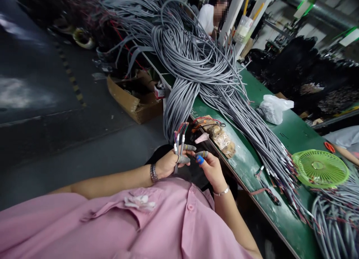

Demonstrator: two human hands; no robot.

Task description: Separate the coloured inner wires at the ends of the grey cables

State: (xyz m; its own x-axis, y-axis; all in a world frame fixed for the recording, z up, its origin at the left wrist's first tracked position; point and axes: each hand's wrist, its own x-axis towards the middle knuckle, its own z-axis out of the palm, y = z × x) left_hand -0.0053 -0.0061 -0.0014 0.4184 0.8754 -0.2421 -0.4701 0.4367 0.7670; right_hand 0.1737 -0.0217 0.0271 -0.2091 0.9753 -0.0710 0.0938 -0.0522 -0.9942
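Observation:
My left hand [168,162] is closed around a few grey cables [182,144], held upright in front of my body. White sleeves sit near their tops, and thin red, green and dark wires fan out above. Grey finger covers wrap some of that hand's fingertips. Just beside it, my right hand [212,170] has thumb and finger pinched together, with a blue cover [199,159] on one digit and a grey one on another. Whatever lies in this pinch is too small to make out.
A green table [238,130] carries a large heap of grey cables [185,57], a taped cardboard piece [221,139], a white plastic bag [275,108] and a green fan [320,168]. An open cardboard box [131,98] stands on the floor. Another person [206,18] sits across the table.

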